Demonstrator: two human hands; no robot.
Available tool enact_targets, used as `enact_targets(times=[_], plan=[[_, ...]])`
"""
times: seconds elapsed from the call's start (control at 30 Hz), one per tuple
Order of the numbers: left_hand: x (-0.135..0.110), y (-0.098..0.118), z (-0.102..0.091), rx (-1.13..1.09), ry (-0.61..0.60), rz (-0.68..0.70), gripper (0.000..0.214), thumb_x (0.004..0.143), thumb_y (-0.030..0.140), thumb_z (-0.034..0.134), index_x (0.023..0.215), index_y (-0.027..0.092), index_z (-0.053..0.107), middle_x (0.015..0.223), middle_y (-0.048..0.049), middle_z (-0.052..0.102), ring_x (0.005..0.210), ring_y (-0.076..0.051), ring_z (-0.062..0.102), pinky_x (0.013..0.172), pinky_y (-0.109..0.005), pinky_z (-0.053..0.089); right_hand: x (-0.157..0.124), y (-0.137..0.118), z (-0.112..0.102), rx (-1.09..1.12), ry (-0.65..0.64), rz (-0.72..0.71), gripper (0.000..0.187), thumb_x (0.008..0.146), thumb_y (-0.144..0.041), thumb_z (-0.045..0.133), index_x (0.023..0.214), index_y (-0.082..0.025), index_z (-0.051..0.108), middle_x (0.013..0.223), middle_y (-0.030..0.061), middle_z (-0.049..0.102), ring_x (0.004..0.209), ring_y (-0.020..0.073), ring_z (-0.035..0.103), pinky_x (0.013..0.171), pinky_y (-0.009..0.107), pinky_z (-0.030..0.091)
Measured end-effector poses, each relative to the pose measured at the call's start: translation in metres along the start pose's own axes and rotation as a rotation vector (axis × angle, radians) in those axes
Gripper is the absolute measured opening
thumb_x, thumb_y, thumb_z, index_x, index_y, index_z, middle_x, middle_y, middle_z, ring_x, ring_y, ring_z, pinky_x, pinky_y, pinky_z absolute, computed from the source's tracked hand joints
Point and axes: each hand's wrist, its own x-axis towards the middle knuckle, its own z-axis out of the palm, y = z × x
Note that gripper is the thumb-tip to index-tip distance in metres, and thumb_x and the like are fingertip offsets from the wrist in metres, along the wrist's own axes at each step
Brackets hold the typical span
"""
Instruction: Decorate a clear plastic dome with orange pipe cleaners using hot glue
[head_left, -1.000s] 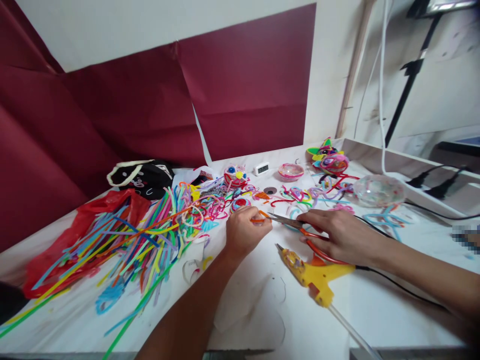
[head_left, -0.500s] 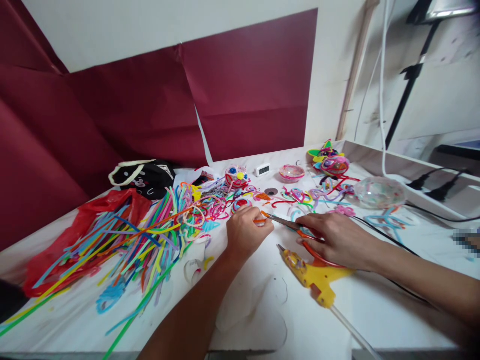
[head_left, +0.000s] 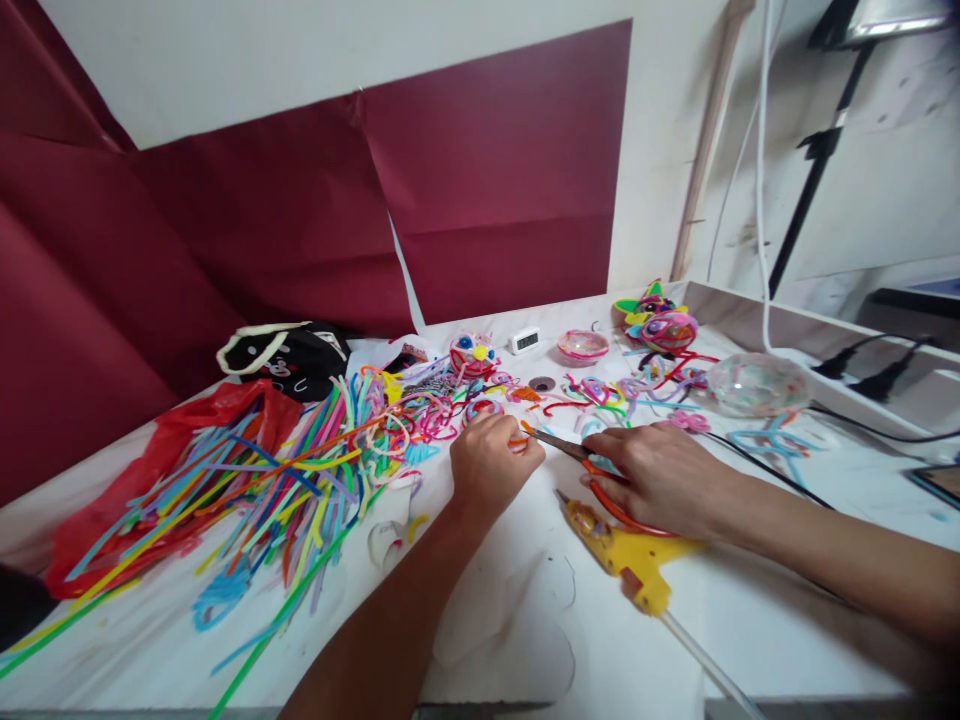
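Observation:
In the middle of the table, my left hand (head_left: 495,458) is closed in a pinch on an orange pipe cleaner (head_left: 517,440), most of which the fingers hide. My right hand (head_left: 656,475) grips a pair of scissors (head_left: 581,455) with orange handles. The scissor tips point left and meet the orange piece just beside my left fingers. A yellow glue gun (head_left: 630,558) lies below my right hand, its nozzle toward the left and a clear glue stick out of its back. Behind my left hand sits a small red and blue coil (head_left: 484,408).
A heap of coloured pipe cleaners (head_left: 315,470) spills from a red plastic bag (head_left: 172,450) at left. Behind stand a decorated ball (head_left: 474,355), a small white clock (head_left: 524,341) and a clear bowl (head_left: 583,346). A clear dome (head_left: 759,385) and power strip (head_left: 795,368) are right.
My right hand and the scissors have shifted slightly left. My left hand stays nearly in place, still pinching the orange pipe cleaner.

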Motion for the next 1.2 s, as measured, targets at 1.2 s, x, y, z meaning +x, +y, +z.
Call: enact_targets(times=[1.2], plan=[[0.005,-0.014,0.003,0.017,0.070,-0.037,0.022,0.066,0.021,0.059,0.053,0.020,0.041,0.058,0.0002,0.052,0.063,-0.014,0.049,0.057,-0.026,0.032,0.025,0.003,-0.004,-0.102,0.080,0.101,0.030,0.089,-0.033,0.038,0.089,-0.021,0.065,0.069,0.0083,0.070,0.063,0.0235,0.066,0.049,0.028,0.026]])
